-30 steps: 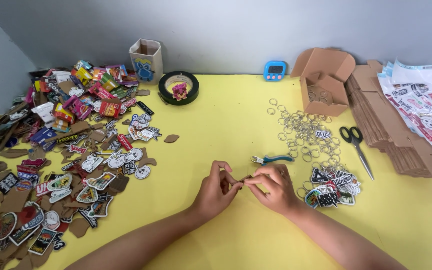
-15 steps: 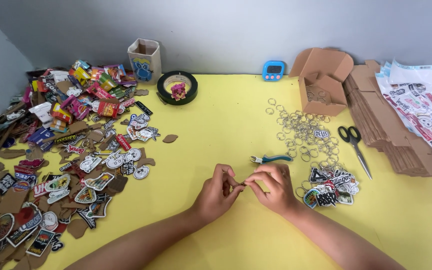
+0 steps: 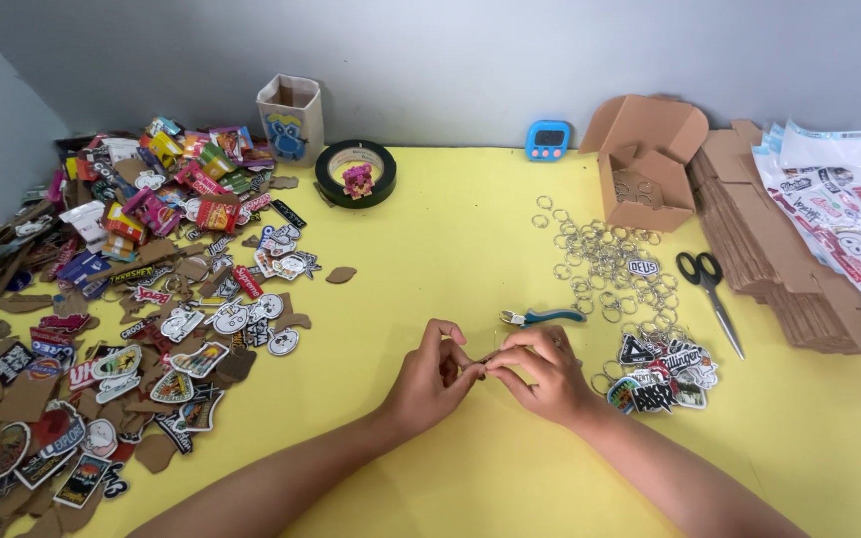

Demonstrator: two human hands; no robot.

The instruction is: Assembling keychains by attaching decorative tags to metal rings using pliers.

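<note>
Matt yellow covers the table [image 3: 430, 239], shiny metal split rings [image 3: 605, 261] glint beside matt brown corrugated cardboard — the open box [image 3: 650, 159] and the flat stack [image 3: 789, 269] — while the printed stickers [image 3: 665, 374] look glossy, the tape roll [image 3: 355, 174] smooth black, and the pliers [image 3: 540, 318] metal with blue plastic grips.

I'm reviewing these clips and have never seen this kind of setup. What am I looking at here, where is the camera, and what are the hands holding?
There is no machine: a person works with bare hands, filmed by a camera on their head, looking down at a yellow table. The left hand and right hand meet and pinch something small between the fingertips; it is too small to name. Stickers lie in a heap to the left. Metal rings, pliers, scissors and a cardboard box lie to the right.
</note>
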